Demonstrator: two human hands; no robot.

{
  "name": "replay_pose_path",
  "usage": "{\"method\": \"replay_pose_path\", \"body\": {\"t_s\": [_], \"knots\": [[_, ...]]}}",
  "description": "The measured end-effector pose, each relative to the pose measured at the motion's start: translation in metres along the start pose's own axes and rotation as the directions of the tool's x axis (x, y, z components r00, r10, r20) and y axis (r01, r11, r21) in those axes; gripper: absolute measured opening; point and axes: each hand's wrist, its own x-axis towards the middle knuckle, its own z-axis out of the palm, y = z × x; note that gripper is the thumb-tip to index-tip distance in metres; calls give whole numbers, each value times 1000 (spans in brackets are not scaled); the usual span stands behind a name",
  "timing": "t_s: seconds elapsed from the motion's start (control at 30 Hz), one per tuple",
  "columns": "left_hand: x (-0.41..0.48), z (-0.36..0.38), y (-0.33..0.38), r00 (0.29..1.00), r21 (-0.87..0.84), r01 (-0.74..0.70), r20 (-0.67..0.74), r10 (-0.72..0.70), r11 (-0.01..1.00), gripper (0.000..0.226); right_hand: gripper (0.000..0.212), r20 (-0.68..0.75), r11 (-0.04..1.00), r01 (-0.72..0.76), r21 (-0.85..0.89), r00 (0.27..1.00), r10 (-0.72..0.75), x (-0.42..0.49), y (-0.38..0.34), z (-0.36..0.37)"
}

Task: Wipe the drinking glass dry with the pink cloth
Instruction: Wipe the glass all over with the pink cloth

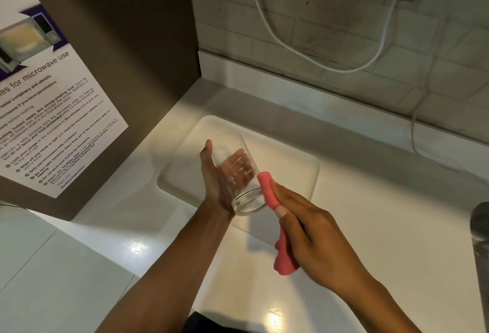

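Over the white table (370,227), near its back left corner, the left hand (215,176) cradles the tilted glass (239,174) with fingers curled around. The right hand (315,234) pinches the rolled cloth (267,189) against it. A tray (304,160) lies below, brick wall (330,28) behind.

Warm overhead light is glaring in two spots on the glossy table (370,227); soft shadows are falling leftward, and wide-angle distortion is bending the edges.

Beyond your hands, a white tray (304,174) lies on the white table (383,240). To their left you see a microwave-use poster (53,100). Above them a white cable (291,49) loops across the brick wall (344,36).
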Motion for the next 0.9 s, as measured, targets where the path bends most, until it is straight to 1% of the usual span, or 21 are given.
{"method": "replay_pose_path", "body": {"t_s": [0.13,0.27,0.33,0.4,0.47,0.53,0.63,0.7,0.8,0.9], "knots": [[1,7,-5,999,53,-5,-46,8,999,79,47,-29,998,39,44,999,-38,3,-3,1],[-3,17,-8,990,-57,0,-143,-8,998,86,52,-39,998,4,66,999,-1,3,-2,4],[-4,19,-9,986,-71,12,-166,-24,997,86,56,-60,997,-8,78,998,13,4,-3,5],[-2,21,-9,977,-20,9,-214,-13,1000,79,56,-76,993,-18,112,997,27,4,-4,5],[-1,25,-8,958,87,-17,-284,42,996,74,54,-92,989,-27,146,995,40,4,-5,4],[0,33,-5,943,208,-32,-317,98,978,70,50,-110,988,-17,154,993,35,3,-7,3],[2,40,1,942,356,-17,-308,135,934,66,48,-126,992,9,127,992,7,2,-9,3],[0,41,5,945,411,-2,-297,136,911,63,49,-128,994,17,112,992,-2,1,-11,3],[-5,37,8,958,438,32,-269,97,899,64,47,-147,991,22,130,989,-2,1,-13,0],[-12,35,5,979,406,51,-201,34,912,66,46,-229,980,-18,199,971,64,11,-15,-12]]}}
